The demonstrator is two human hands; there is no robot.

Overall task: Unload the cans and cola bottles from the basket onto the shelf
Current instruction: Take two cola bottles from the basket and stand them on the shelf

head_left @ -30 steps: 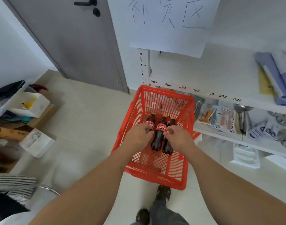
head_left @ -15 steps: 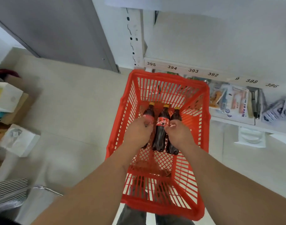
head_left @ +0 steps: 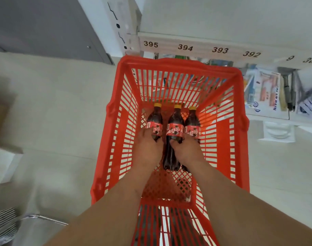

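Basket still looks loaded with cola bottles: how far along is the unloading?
Nothing shows as done: the shelf edge above holds no bottles in view. In hand: the left hand grips the left bottle, and the right hand grips the right bottle. Left: all three, including the middle bottle, lie inside the red basket. No cans are visible.

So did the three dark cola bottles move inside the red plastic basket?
No. The three dark cola bottles lie side by side against the red plastic basket's bottom grid as before; only the camera came closer.
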